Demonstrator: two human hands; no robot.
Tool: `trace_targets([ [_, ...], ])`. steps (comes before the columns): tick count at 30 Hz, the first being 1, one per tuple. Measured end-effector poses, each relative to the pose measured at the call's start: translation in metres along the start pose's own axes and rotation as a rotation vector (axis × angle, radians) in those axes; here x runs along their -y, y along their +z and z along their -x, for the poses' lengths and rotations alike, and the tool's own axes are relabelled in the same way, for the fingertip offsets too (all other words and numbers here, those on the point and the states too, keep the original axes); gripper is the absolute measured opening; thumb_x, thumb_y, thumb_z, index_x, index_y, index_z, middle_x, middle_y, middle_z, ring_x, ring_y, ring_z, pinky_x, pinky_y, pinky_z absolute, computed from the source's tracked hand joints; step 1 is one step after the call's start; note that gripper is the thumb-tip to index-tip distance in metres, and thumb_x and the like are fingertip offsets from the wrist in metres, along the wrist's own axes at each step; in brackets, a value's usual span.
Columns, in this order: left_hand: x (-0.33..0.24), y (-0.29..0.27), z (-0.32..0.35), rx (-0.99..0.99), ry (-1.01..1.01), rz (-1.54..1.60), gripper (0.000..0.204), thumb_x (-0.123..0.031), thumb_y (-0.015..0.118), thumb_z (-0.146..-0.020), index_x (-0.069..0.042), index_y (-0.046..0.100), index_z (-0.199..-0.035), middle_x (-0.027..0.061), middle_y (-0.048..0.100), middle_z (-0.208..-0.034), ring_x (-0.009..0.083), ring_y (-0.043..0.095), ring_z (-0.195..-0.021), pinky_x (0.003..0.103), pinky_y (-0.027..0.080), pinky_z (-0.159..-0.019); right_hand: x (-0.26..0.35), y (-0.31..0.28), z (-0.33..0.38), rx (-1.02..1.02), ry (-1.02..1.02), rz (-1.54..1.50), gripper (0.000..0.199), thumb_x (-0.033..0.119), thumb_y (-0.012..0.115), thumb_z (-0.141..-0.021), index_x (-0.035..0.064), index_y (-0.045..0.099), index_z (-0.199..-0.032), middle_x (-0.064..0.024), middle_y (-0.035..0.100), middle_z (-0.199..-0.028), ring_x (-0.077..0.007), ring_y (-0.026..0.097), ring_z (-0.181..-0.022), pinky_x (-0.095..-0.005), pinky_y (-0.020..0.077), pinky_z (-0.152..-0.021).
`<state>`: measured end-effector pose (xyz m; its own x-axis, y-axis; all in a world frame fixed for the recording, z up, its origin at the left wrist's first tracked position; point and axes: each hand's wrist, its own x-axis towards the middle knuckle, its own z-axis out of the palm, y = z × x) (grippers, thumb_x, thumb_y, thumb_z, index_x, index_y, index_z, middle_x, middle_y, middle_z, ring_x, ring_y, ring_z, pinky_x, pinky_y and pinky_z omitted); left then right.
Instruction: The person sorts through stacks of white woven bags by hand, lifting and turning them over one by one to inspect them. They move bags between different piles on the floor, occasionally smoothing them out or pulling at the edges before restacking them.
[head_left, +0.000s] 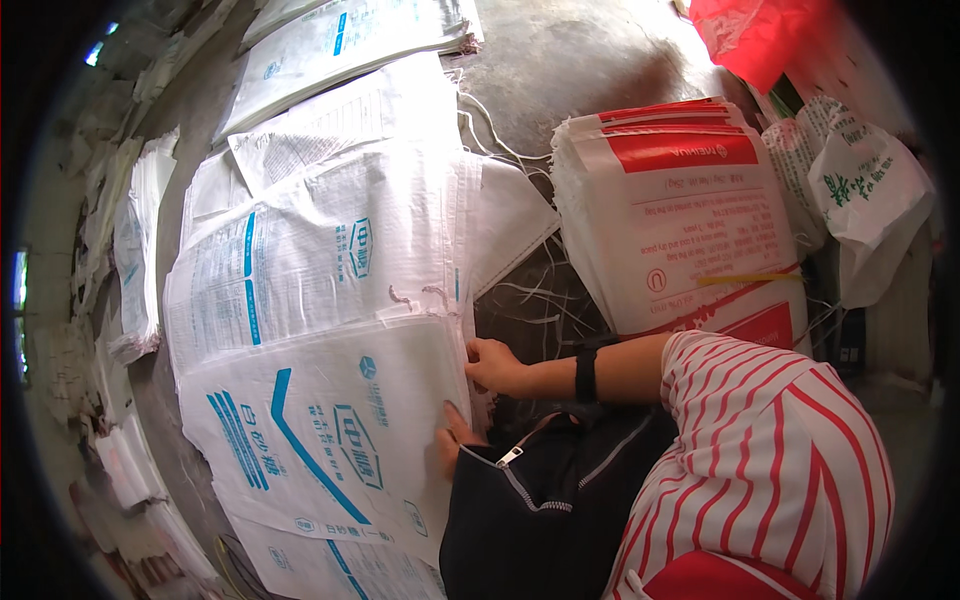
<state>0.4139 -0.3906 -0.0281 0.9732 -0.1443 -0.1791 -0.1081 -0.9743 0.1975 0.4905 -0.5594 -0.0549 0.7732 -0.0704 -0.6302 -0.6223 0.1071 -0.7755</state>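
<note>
A white woven sack [330, 430] with blue printing lies flat on top of an overlapping stack, directly before me. At its right edge, the fingers of my right hand [495, 368] are closed in a pinch on the sack's edge. A dark band circles that wrist. Lower down the same edge, my left hand [455, 440] rests against the sack, finger and thumb apart. Part of the left hand is hidden behind a black zippered cloth item [560, 500] lying close to my body.
A bundle of white and red sacks [690, 220] stands to the right, beside a white plastic bag [865, 190] and a red bag [750, 35]. Loose white strings [500, 145] trail over the concrete floor [560, 60]. More folded white sacks [140, 250] lie along the left.
</note>
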Motion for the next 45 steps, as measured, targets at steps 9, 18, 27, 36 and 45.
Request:
trace_targets([
  [9, -0.023, -0.018, 0.0, -0.121, -0.066, 0.061, 0.058, -0.023, 0.062, -0.088, -0.013, 0.044, -0.142, 0.0157, 0.053, -0.092, 0.0368, 0.061, -0.082, 0.041, 0.052, -0.076, 0.01, 0.009, 0.021, 0.139, -0.215, 0.012, 0.025, 0.02, 0.06, -0.092, -0.0039, 0.057, -0.086, -0.0129, 0.064, -0.075, -0.0175, 0.064, -0.061, -0.0312, 0.0535, -0.057],
  [18, 0.009, -0.013, -0.001, -0.135, -0.07, -0.001, 0.046, -0.023, 0.062, -0.089, -0.008, 0.05, -0.131, 0.0199, 0.057, -0.094, 0.0392, 0.062, -0.082, 0.042, 0.052, -0.075, 0.048, 0.012, 0.044, 0.26, -0.387, 0.147, 0.026, 0.023, 0.059, -0.096, -0.0017, 0.056, -0.089, -0.0132, 0.062, -0.079, -0.0197, 0.065, -0.073, -0.0329, 0.0528, -0.064],
  [27, 0.02, -0.081, -0.006, -0.376, -0.283, 0.394, 0.029, -0.022, 0.061, -0.092, -0.001, 0.056, -0.11, 0.0273, 0.063, -0.098, 0.045, 0.062, -0.086, 0.047, 0.051, -0.074, 0.028, 0.022, -0.012, 0.075, -0.479, 0.114, 0.033, 0.029, 0.063, -0.092, -0.0024, 0.06, -0.1, -0.0199, 0.064, -0.094, -0.0287, 0.063, -0.093, -0.0378, 0.0491, -0.079],
  [36, 0.012, -0.08, -0.004, -0.254, 0.056, 0.11, 0.034, -0.015, 0.056, -0.093, -0.004, 0.06, -0.125, 0.0193, 0.064, -0.099, 0.0367, 0.065, -0.086, 0.042, 0.052, -0.077, 0.026, 0.054, -0.02, 0.517, 0.099, -0.437, 0.04, 0.025, 0.066, -0.088, -0.0006, 0.055, -0.116, -0.013, 0.064, -0.088, -0.0237, 0.064, -0.078, -0.034, 0.054, -0.068],
  [45, -0.026, -0.056, -0.008, -0.312, 0.004, -0.071, 0.046, -0.013, 0.055, -0.091, -0.014, 0.055, -0.137, 0.0092, 0.058, -0.085, 0.0266, 0.066, -0.083, 0.033, 0.054, -0.075, 0.019, 0.032, 0.0, 0.432, -0.014, -0.414, 0.044, 0.03, 0.062, -0.091, 0.0, 0.051, -0.12, -0.0145, 0.061, -0.106, -0.022, 0.064, -0.087, -0.0331, 0.0555, -0.073],
])
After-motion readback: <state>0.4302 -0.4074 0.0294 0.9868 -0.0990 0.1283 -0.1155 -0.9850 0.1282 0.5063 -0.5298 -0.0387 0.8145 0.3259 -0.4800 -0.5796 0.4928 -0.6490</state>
